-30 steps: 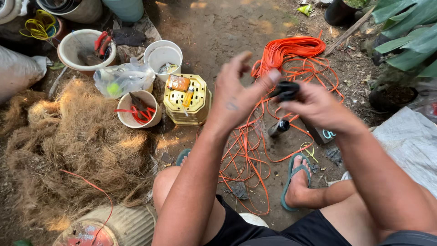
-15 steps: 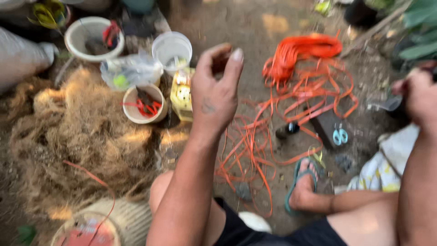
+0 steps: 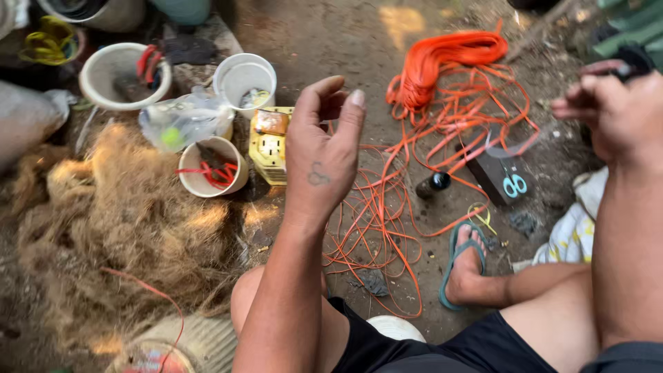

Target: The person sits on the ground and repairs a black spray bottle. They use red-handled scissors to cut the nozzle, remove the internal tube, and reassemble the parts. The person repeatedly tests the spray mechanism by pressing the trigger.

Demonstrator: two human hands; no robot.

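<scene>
Right hand [image 3: 615, 114] shifted inward | dark object [image 3: 632, 59] mostly hidden

bare dirt [image 3: 324, 34] straight ahead of my left hand [image 3: 321, 162] is open for a reach. to its left the way's crowded with white cups [image 3: 243, 77], a yellow basket [image 3: 271, 145] and a fibre heap [image 3: 124, 228]. between my hands, orange cord [image 3: 414, 173] sprawls over the ground, scissors [image 3: 513, 184] just beyond.

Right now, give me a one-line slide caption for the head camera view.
Seated person's raised left hand and right hand above tangled orange cord, scissors and coconut fibre.
</scene>
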